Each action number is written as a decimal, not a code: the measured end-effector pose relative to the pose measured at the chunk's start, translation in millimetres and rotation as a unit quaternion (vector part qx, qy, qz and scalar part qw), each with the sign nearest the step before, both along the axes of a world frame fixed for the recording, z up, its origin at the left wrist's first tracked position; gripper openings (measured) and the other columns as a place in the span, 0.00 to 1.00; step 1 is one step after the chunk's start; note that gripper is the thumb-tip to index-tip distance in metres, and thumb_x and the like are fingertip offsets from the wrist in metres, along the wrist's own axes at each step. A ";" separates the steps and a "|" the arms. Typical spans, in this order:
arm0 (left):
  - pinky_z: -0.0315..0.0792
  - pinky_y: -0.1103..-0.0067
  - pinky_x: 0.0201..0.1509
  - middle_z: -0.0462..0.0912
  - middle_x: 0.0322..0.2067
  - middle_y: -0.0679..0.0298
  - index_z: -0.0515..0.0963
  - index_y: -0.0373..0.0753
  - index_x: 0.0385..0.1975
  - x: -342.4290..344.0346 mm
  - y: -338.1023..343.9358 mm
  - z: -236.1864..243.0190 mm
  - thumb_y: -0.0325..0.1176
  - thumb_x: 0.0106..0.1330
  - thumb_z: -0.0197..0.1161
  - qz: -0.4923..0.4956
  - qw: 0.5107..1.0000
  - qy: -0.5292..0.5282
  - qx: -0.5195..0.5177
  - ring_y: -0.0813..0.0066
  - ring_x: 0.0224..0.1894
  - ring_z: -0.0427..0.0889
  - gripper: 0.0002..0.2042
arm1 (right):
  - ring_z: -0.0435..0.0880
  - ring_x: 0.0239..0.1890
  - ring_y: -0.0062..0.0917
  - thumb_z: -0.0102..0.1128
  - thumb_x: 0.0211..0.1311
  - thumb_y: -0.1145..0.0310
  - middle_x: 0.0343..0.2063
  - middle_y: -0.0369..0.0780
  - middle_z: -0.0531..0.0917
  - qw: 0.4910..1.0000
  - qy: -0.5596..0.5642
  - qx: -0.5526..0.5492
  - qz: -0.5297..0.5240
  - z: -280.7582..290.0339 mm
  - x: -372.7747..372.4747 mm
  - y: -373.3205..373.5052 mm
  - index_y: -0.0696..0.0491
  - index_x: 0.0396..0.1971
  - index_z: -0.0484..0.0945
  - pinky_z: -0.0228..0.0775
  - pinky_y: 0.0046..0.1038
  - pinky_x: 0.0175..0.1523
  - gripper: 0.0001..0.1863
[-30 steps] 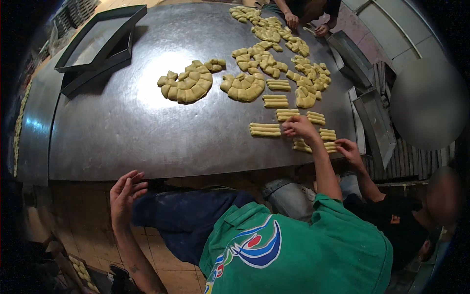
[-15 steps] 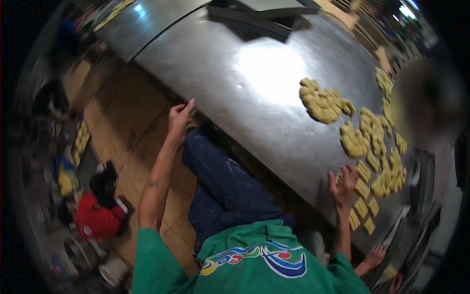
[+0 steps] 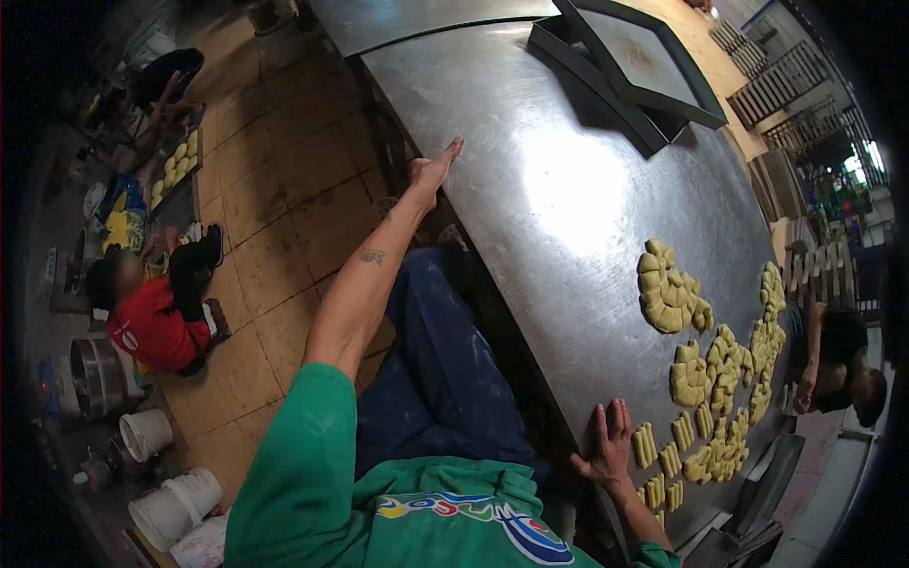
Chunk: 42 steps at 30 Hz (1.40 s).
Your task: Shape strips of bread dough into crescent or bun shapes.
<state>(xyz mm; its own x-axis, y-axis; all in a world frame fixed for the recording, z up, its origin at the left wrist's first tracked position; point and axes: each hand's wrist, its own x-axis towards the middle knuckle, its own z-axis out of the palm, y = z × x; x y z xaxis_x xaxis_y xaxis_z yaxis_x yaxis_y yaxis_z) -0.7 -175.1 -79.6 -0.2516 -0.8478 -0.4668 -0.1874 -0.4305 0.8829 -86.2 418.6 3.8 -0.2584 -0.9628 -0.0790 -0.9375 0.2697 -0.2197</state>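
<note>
tiled floor (image 3: 275, 208) in worn brown squares is seen along the left, where a person in a red top (image 3: 151, 327) is seated low beside a dark tray of pale dough pieces (image 3: 175, 170). white buckets (image 3: 166, 502) and a metal pot (image 3: 95, 374) are set at the lower left edge, partly lost in the dark rim. further right, the left hand (image 3: 434, 172) is stretched out at the end of a straight arm, fingers extended and open, its fingertips laid on the near edge of the steel surface (image 3: 530, 189); nothing is held in it. the surface is broad, grey and scuffed, with a bright glare patch near its middle. dark rectangular trays (image 3: 634, 66) are stacked at its far end. the right hand (image 3: 606, 445) is pressed flat and spread on the near edge of the surface, empty, just beside short ridged dough sticks (image 3: 663, 450). beyond these, clusters of shaped yellow dough (image 3: 672, 293) are laid in groups toward the right side of the surface. another person in dark clothing (image 3: 838, 364) is bent over at the far right edge, only partly in view. metal racks (image 3: 776, 85) are made out at the upper right. the shapes of the farthest dough pieces cannot be told apart, and the lower right corner is cut off by the lens rim.
</note>
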 end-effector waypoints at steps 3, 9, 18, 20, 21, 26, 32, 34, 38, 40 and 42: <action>0.65 0.68 0.63 0.74 0.53 0.40 0.74 0.15 0.42 -4.3 12.1 13.9 0.66 0.45 0.72 -0.025 0.999 -0.023 -0.028 0.59 0.57 0.73 0.47 | 0.54 0.68 0.55 0.61 0.47 0.39 0.66 0.56 0.54 1.000 0.007 0.001 -0.003 1.9 -1.4 4.1 0.54 0.68 0.57 0.47 0.52 0.69 0.51; 0.66 0.70 0.60 0.79 0.45 0.46 0.79 0.21 0.30 -0.5 30.3 43.8 0.66 0.46 0.71 -0.038 0.998 -0.049 -0.011 0.66 0.51 0.76 0.41 | 0.55 0.68 0.54 0.57 0.51 0.38 0.66 0.56 0.56 1.000 0.008 0.000 -0.002 5.2 -2.4 5.3 0.55 0.67 0.58 0.47 0.52 0.69 0.49; 0.67 0.69 0.55 0.79 0.36 0.52 0.79 0.26 0.27 -2.0 16.5 29.4 0.68 0.45 0.71 -0.031 0.997 -0.045 -0.048 0.68 0.43 0.75 0.39 | 0.54 0.68 0.53 0.55 0.52 0.35 0.66 0.56 0.56 1.000 0.011 0.007 0.005 4.6 -6.3 3.8 0.57 0.66 0.59 0.46 0.50 0.70 0.50; 0.68 0.70 0.55 0.78 0.35 0.53 0.79 0.27 0.25 0.5 16.3 30.0 0.67 0.46 0.71 -0.026 0.995 -0.070 -0.062 0.70 0.42 0.75 0.37 | 0.55 0.68 0.52 0.55 0.51 0.35 0.66 0.55 0.58 1.000 0.003 -0.004 0.002 3.2 -6.8 0.1 0.56 0.66 0.61 0.47 0.50 0.70 0.49; 0.67 0.71 0.56 0.79 0.39 0.53 0.80 0.26 0.30 2.0 17.0 33.7 0.65 0.47 0.70 -0.032 0.996 -0.061 -0.054 0.70 0.45 0.75 0.37 | 0.55 0.68 0.52 0.55 0.51 0.35 0.66 0.55 0.58 1.000 -0.003 -0.002 -0.005 1.9 -6.2 1.3 0.56 0.66 0.61 0.47 0.50 0.70 0.49; 0.60 0.74 0.65 0.74 0.58 0.54 0.75 0.31 0.55 4.4 22.4 36.8 0.55 0.55 0.68 -0.045 0.996 0.054 -0.061 0.70 0.60 0.71 0.35 | 0.58 0.68 0.49 0.60 0.48 0.40 0.66 0.53 0.59 1.000 -0.024 -0.011 -0.011 11.2 -5.9 -5.7 0.53 0.66 0.62 0.50 0.47 0.70 0.47; 0.70 0.71 0.58 0.74 0.57 0.56 0.69 0.29 0.61 -0.3 35.2 54.8 0.55 0.60 0.65 -0.077 0.995 0.059 0.011 0.63 0.55 0.75 0.38 | 0.58 0.68 0.48 0.57 0.51 0.41 0.66 0.53 0.59 0.999 -0.029 -0.022 -0.019 13.7 -10.5 -1.2 0.52 0.66 0.63 0.50 0.46 0.71 0.45; 0.69 0.70 0.59 0.73 0.57 0.56 0.68 0.31 0.62 -6.1 53.3 75.2 0.55 0.60 0.66 -0.084 0.996 0.041 0.005 0.63 0.56 0.74 0.38 | 0.59 0.68 0.48 0.56 0.51 0.40 0.66 0.52 0.59 0.999 -0.031 -0.031 -0.005 10.9 -11.6 4.3 0.53 0.66 0.63 0.50 0.46 0.70 0.45; 0.66 0.69 0.62 0.69 0.62 0.56 0.65 0.33 0.64 3.4 41.1 67.8 0.56 0.60 0.65 -0.121 0.990 0.066 0.018 0.63 0.60 0.70 0.39 | 0.59 0.68 0.48 0.55 0.51 0.39 0.66 0.52 0.60 0.999 -0.028 -0.040 0.000 10.2 -13.6 2.8 0.53 0.65 0.64 0.51 0.46 0.71 0.45; 0.63 0.69 0.65 0.64 0.65 0.57 0.62 0.35 0.67 4.9 40.1 68.7 0.58 0.61 0.63 -0.133 0.988 0.056 0.051 0.64 0.64 0.66 0.41 | 0.58 0.68 0.47 0.55 0.51 0.39 0.66 0.52 0.59 0.999 -0.016 -0.037 -0.012 12.3 -12.6 3.4 0.54 0.65 0.64 0.50 0.46 0.71 0.45; 0.63 0.69 0.66 0.63 0.66 0.57 0.60 0.35 0.67 5.0 40.6 70.1 0.59 0.61 0.62 -0.157 0.984 0.067 0.049 0.63 0.65 0.65 0.42 | 0.58 0.68 0.47 0.55 0.52 0.38 0.66 0.51 0.59 0.999 -0.016 -0.030 -0.008 15.1 -10.6 4.0 0.54 0.65 0.63 0.51 0.46 0.71 0.45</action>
<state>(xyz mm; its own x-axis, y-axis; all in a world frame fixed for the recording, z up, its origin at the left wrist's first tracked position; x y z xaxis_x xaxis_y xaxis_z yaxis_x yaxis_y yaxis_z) 4.3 -134.4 -9.6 -0.5595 -0.6705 -0.4873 -0.2090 -0.4548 0.8657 -96.9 422.6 18.9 -0.2721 -0.9618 -0.0304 -0.9256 0.2703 -0.2650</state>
